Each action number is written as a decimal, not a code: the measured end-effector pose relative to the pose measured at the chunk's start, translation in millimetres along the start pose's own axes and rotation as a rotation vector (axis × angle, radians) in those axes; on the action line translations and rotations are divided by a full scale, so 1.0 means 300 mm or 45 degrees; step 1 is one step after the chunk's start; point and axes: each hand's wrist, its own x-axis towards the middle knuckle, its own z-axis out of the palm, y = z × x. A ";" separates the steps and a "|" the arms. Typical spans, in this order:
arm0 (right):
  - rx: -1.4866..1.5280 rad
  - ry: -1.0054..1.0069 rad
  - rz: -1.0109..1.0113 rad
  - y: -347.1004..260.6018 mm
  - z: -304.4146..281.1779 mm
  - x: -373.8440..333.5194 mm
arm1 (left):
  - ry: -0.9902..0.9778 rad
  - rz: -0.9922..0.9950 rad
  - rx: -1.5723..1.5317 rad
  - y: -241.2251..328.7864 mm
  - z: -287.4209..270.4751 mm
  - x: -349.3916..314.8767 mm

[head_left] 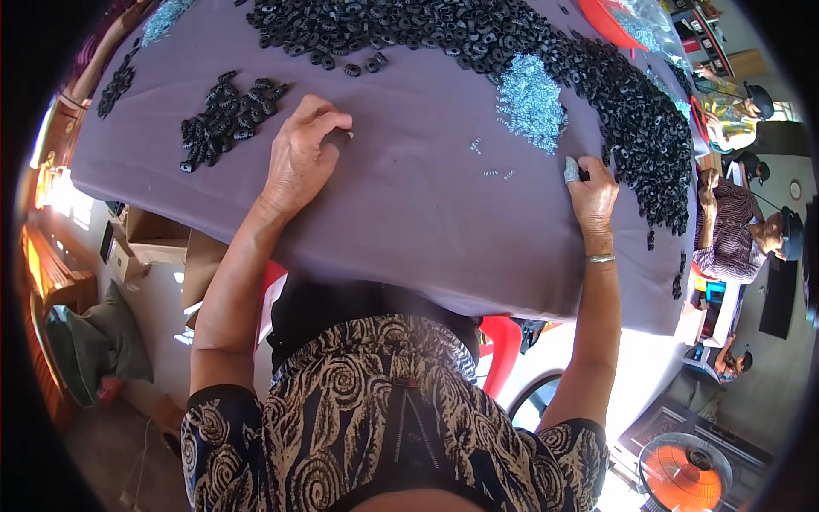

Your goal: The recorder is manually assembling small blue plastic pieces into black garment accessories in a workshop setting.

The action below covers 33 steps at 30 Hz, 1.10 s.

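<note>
My left hand [303, 154] is above the cloth-covered table [401, 196], its fingers curled in a pinch. Something small and dark shows at the fingertips, too unclear to name. Just beyond it lies a small heap of black plastic cord-lock pieces [223, 121]. On the right, my right hand [595, 200] is closed with a black plastic piece [584, 176] between finger and thumb, beside the large black pile. A grey cover [572, 169] wraps one of its digits. Between the hands and farther back is a heap of small silvery springs [531, 102], with a few loose springs [490, 173] nearer.
A broad band of black pieces [648, 145] curves along the far and right sides. A red basin [616, 24] stands at the far right. Other people [742, 226] sit along the right. An orange fan [685, 472] is at lower right, cardboard boxes [158, 235] at left.
</note>
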 end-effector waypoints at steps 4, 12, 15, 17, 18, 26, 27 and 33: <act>0.054 0.001 0.013 -0.013 0.001 0.004 | 0.006 0.011 0.023 -0.006 -0.002 -0.004; 0.380 0.038 -0.036 -0.327 0.026 0.202 | 0.022 0.068 0.009 0.004 -0.004 0.013; 0.503 0.078 -0.260 -0.484 0.157 0.344 | -0.005 0.038 0.016 0.015 -0.014 0.009; 0.509 0.044 -0.286 -0.536 0.273 0.420 | -0.018 0.071 0.008 0.023 -0.001 0.019; 0.517 0.050 -0.294 -0.563 0.320 0.449 | -0.016 0.069 0.026 0.023 -0.002 0.018; 0.394 0.019 -0.235 -0.594 0.398 0.469 | -0.074 0.029 -0.033 0.031 -0.011 0.021; 0.432 0.038 -0.222 -0.584 0.388 0.465 | -0.074 0.029 -0.037 0.027 -0.010 0.019; 0.931 0.336 0.018 -0.435 0.235 0.420 | -0.049 0.048 -0.036 0.007 -0.007 0.011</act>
